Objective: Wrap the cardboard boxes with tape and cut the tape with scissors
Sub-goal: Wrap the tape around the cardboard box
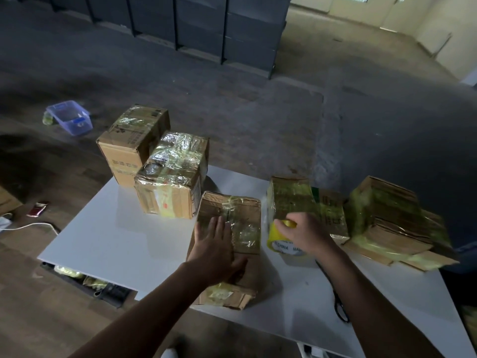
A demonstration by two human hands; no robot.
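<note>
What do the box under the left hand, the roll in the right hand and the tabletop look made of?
Near box: brown cardboard, matt, with creased, frayed flaps; glossy clear tape glints across its top. Roll: yellowish shiny plastic tape on a printed white core, probably card. Tabletop: smooth white board, faint sheen; laminate or paint, cannot tell.

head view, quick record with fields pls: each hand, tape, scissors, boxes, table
left hand: flat, fingers straight, pressing on the middle box
right hand: grips the yellow tape roll, just right of the middle box
scissors: lying on the table beside the right forearm, untouched
left boxes: rear left box and front left box, both taped
right boxes: near right box and far right box, both taped
table: white
</note>
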